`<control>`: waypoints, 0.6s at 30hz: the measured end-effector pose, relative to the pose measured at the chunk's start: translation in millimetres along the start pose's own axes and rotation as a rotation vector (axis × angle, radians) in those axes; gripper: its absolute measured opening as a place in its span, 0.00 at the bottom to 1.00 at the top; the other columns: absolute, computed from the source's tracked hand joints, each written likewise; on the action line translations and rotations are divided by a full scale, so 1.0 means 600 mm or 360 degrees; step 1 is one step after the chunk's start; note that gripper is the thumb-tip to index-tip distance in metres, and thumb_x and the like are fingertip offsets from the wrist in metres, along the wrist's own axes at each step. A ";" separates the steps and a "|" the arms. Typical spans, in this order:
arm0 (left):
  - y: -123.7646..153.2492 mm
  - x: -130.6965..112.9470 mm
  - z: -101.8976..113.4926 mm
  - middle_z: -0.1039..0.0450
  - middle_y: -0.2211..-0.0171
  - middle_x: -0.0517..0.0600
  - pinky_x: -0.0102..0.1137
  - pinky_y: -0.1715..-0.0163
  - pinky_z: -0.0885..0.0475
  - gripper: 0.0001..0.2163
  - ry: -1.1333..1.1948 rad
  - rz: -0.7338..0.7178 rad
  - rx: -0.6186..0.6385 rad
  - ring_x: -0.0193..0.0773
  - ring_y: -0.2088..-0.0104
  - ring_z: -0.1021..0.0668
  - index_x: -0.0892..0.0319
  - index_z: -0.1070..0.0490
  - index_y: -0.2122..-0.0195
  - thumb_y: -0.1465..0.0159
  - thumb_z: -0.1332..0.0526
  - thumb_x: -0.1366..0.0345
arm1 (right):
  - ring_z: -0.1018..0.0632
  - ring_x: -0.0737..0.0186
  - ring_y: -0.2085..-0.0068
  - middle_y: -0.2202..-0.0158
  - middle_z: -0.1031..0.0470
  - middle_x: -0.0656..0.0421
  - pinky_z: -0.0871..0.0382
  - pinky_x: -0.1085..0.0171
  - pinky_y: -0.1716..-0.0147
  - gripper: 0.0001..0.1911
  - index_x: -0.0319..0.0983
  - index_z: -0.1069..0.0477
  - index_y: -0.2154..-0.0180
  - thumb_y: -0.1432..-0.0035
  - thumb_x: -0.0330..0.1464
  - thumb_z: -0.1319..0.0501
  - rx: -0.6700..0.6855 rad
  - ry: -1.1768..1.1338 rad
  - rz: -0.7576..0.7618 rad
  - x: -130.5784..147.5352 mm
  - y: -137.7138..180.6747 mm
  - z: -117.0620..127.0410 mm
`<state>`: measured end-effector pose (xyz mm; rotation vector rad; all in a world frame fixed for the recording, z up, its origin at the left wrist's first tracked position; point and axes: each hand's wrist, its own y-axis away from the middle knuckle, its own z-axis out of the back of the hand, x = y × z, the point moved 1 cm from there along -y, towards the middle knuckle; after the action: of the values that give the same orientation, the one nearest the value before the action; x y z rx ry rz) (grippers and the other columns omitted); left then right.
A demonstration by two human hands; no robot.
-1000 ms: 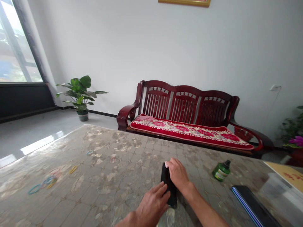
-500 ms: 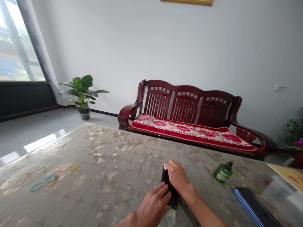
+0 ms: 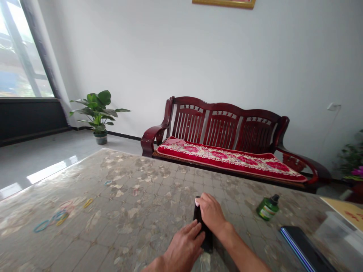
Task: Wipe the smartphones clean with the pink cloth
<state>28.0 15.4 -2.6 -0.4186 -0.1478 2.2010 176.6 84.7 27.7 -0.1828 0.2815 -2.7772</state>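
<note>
A slim black slab (image 3: 208,238) stands on edge on the patterned tabletop, its exact kind unclear and much of it covered by my hands. My left hand (image 3: 185,241) holds its near part, the fingers laid along its side and the thumb hidden. At the far end, my right hand (image 3: 210,211) is closed over the slab's upper edge. A small white piece (image 3: 197,202), too small to name, shows at the right fingertips against the slab.
Several coloured rubber bands (image 3: 58,217) lie on the tablecloth (image 3: 121,234) at left. To the right are a green bottle (image 3: 267,207), a dark phone (image 3: 307,247), a clear plastic box (image 3: 337,230) and a yellowish sheet (image 3: 344,209). A red wooden bench (image 3: 221,124) stands beyond the table.
Both hands keep their places on the black slab, with only slight shifts of the fingers. The whole view has dipped a little.
</note>
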 end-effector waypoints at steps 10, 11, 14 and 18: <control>-0.003 0.002 -0.003 0.28 0.45 0.53 0.34 0.38 0.37 0.14 0.0034 0.0026 -0.0037 0.46 0.40 0.30 0.60 0.30 0.47 0.33 0.38 0.63 | 0.28 0.64 0.60 0.63 0.28 0.60 0.41 0.68 0.60 0.14 0.42 0.28 0.66 0.36 0.23 0.48 -0.0019 -0.0160 0.0080 0.009 0.046 -0.003; -0.003 0.002 -0.002 0.28 0.44 0.54 0.34 0.38 0.37 0.14 0.0031 0.0023 -0.0041 0.46 0.40 0.30 0.60 0.30 0.47 0.33 0.38 0.63 | 0.29 0.64 0.59 0.63 0.28 0.60 0.41 0.68 0.59 0.13 0.42 0.28 0.66 0.36 0.23 0.48 -0.0016 -0.0184 0.0108 0.008 0.054 -0.004; -0.003 0.001 0.000 0.27 0.45 0.53 0.35 0.38 0.37 0.14 0.0019 -0.0002 -0.0042 0.46 0.40 0.30 0.59 0.31 0.46 0.31 0.40 0.63 | 0.29 0.63 0.59 0.63 0.28 0.60 0.41 0.68 0.58 0.14 0.42 0.27 0.64 0.36 0.22 0.48 -0.0022 -0.0155 0.0106 -0.002 0.046 -0.004; 0.000 0.003 0.000 0.27 0.46 0.53 0.36 0.38 0.37 0.13 0.0019 -0.0025 -0.0043 0.46 0.40 0.30 0.60 0.31 0.46 0.31 0.41 0.64 | 0.28 0.61 0.58 0.63 0.27 0.57 0.40 0.67 0.59 0.15 0.42 0.25 0.65 0.36 0.23 0.49 -0.0036 -0.0012 -0.0060 -0.018 -0.002 -0.003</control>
<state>27.1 16.7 -3.2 -0.4440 -0.1739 2.1831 185.9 90.1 25.2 -0.2059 0.3106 -2.8111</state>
